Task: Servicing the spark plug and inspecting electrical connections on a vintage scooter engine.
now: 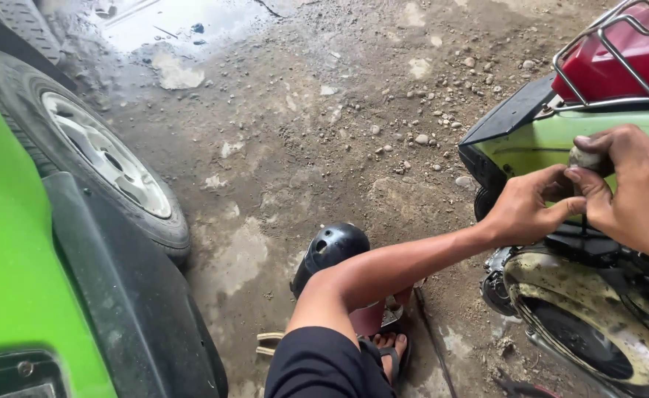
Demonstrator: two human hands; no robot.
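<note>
Where the wet dirt ground [302, 147] spreads out with loose stones, a green car [15, 280] fills the left side, its wheel [103, 158] resting on the ground near a puddle [184, 22]. On the right stands a scooter [560, 140] with a light green body, a red seat [626, 59] and a chrome rack [604, 44] over its rear. Lower down, its engine cover [597, 309] lies bare, grimy and rust-stained.

The person squats between the two, one knee in dark cloth at the bottom edge and a sandalled foot [391, 350] on the ground. A black helmet [330, 250] sits on the ground just behind the left forearm.

Both hands meet at the scooter's side panel. The right hand [634, 184] has its grip clenched round the pale handle of a screwdriver [586, 166], which stands upright with its thin shaft pointing down into the dark part above the engine cover. The left hand [523, 210] reaches in from the left, its fingers pinched near the shaft just below the handle; whether they actually hold it I cannot tell.
</note>
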